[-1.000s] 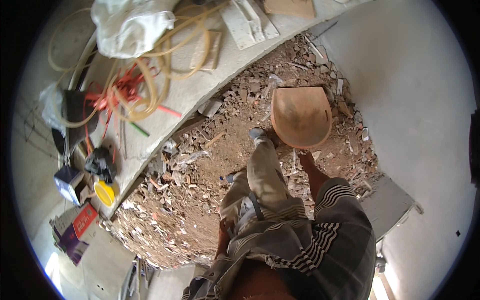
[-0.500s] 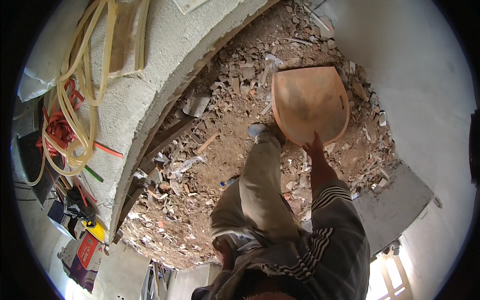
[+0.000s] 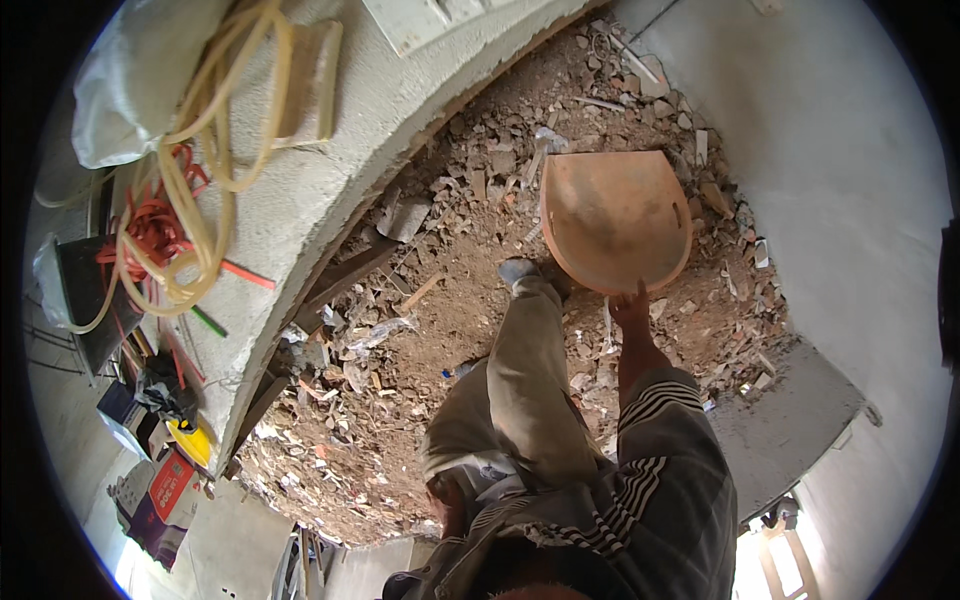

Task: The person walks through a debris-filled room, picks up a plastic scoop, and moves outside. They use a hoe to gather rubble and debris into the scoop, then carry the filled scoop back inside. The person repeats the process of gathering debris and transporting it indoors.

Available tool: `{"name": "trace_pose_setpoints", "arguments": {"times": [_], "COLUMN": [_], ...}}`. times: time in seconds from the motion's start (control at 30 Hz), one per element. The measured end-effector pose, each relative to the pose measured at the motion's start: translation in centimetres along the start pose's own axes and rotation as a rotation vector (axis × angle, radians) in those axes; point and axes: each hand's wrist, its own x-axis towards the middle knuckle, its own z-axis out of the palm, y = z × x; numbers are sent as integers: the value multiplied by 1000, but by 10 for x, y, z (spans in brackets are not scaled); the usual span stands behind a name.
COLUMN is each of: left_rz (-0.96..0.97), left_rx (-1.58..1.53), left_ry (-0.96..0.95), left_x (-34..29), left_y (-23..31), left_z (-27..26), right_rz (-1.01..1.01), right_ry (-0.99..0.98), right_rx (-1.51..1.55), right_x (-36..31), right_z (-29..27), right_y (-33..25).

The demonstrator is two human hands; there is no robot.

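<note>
A shallow orange-brown pan [image 3: 615, 215], flat along its far edge and rounded at the near one, lies on the rubble ahead and to the right. A slot is cut near its right rim. My right hand [image 3: 630, 308] grips the rounded near rim, with a fingertip showing over the edge and the other fingers partly hidden. Down by my left thigh rests my left hand [image 3: 447, 497], its fingers turned under and mostly out of sight. My bent leg [image 3: 525, 370] stands on the debris just left of the pan.
Broken brick and earth [image 3: 470, 240] cover the floor. A raised concrete ledge [image 3: 300, 200] curves along the left, bearing coiled pale hose [image 3: 190, 225], red tubing [image 3: 150, 235] and a cardboard box [image 3: 165, 505]. A grey wall [image 3: 820, 200] and grey slab [image 3: 780, 420] bound the right.
My right hand has closed in on the pan's near rim, where its fingers were more extended before. The view has shifted slightly, bringing more of the left ledge in.
</note>
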Motion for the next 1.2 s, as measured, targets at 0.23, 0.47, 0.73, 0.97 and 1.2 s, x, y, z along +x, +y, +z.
{"name": "trace_pose_setpoints", "arguments": {"times": [0.23, 0.47, 0.73, 0.97, 1.2], "left_rz": [-74, 78, 296, 147, -203], "left_rx": [-73, 258, 526, 13, -635], "left_ry": [-34, 57, 86, 148, 98], "left_x": [-27, -28, -20, -47, -90], "left_y": [17, 0, -30, -1, 31], "left_z": [-2, 38, 43, 36, 37], "right_rz": [-162, -8, 41, -84, -158], "right_ry": [-64, 123, 98, -375, -386], "right_rx": [-759, -620, -73, -120, -574], "right_x": [-48, -35, 32, -41, -167], "right_z": [94, -2, 21, 65, 224], "right_y": [-45, -13, 25, -12, -87]}}
